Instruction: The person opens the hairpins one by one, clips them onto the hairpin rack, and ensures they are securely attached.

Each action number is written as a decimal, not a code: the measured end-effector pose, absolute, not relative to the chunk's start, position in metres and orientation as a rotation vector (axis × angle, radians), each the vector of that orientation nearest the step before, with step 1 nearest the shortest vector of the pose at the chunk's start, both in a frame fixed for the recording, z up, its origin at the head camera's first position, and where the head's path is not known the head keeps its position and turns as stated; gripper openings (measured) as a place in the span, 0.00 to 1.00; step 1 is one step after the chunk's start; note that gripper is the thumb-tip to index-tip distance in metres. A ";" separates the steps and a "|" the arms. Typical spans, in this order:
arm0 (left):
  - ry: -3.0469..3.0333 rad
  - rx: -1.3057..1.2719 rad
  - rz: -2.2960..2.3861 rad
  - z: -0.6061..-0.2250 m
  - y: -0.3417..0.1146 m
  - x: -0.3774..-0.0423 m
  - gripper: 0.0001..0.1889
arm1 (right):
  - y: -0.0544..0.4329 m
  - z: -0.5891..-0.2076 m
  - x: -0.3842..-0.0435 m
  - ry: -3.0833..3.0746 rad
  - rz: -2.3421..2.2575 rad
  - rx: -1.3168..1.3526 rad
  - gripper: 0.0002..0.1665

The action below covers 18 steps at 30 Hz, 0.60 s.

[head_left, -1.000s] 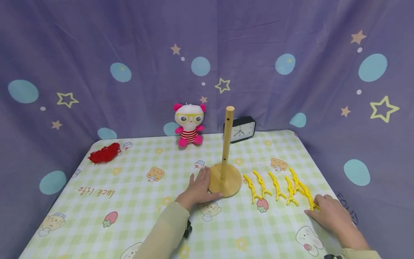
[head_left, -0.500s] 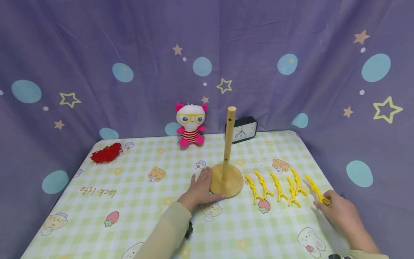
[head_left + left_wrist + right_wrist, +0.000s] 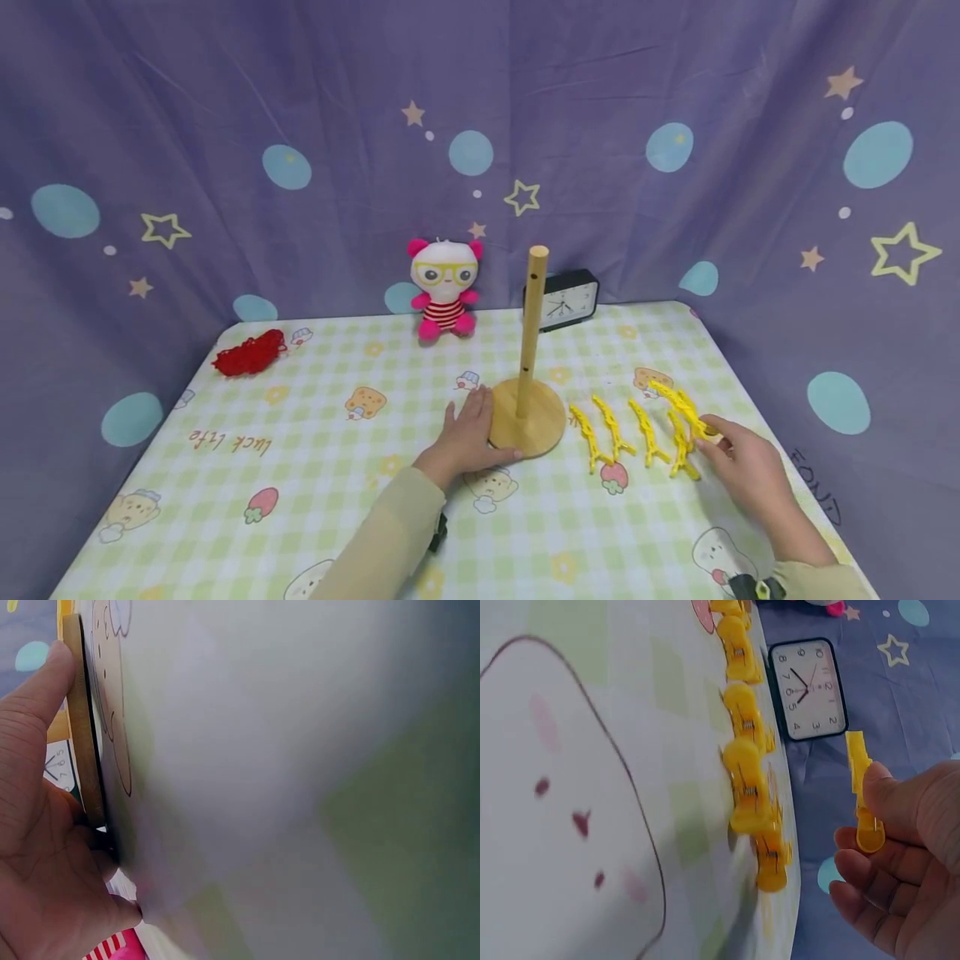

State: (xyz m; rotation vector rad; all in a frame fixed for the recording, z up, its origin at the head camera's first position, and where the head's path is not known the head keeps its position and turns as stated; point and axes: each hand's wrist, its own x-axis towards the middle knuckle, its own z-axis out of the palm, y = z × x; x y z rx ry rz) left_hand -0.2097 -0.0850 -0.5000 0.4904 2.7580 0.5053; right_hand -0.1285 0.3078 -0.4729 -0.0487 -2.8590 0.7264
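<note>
My left hand [image 3: 467, 437] lies at the left front of a round wooden base [image 3: 547, 427], its fingers and thumb spread along the rim. An upright wooden post [image 3: 531, 333] with small holes rises from this base. In the left wrist view, the thumb rests against the base's edge [image 3: 84, 742]. My right hand [image 3: 746, 462] pinches a yellow plastic clothespin [image 3: 859, 772] between thumb and fingers, raised above the table at the right. Several more yellow clothespins [image 3: 611, 425] lie in a row to the right of the base; the held one overlaps those at the row's end.
A black-framed clock [image 3: 572, 302] stands behind the post. To its left sits a pink-and-white plush toy [image 3: 444, 287]. Red tangled yarn [image 3: 251, 353] lies at the table's far left. A purple curtain [image 3: 337, 167] hangs around the checked tablecloth [image 3: 315, 467].
My right hand has lifted a clothespin from the right end of the row, moved it right, then brought it back left over the row. My left hand has stayed at the base.
</note>
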 end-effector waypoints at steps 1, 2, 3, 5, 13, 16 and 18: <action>2.759 0.492 0.510 -0.501 -0.085 -0.210 0.63 | 0.305 -0.473 -0.130 -2.864 0.722 -0.044 0.25; 2.759 0.489 0.506 -0.501 -0.085 -0.211 0.63 | 0.301 -0.472 -0.131 -2.874 0.722 -0.044 0.25; 2.760 0.490 0.508 -0.501 -0.084 -0.211 0.63 | 0.298 -0.471 -0.132 -2.881 0.721 -0.042 0.25; 2.759 0.490 0.509 -0.501 -0.084 -0.211 0.63 | 0.292 -0.471 -0.134 -2.886 0.718 -0.034 0.25; 2.754 0.479 0.517 -0.497 -0.083 -0.209 0.63 | 0.271 -0.470 -0.143 -2.820 0.676 0.049 0.23; 2.753 0.471 0.502 -0.497 -0.083 -0.210 0.63 | 0.265 -0.471 -0.146 -2.793 0.672 0.095 0.22; 2.752 0.467 0.494 -0.496 -0.083 -0.210 0.63 | 0.260 -0.472 -0.148 -2.778 0.677 0.146 0.22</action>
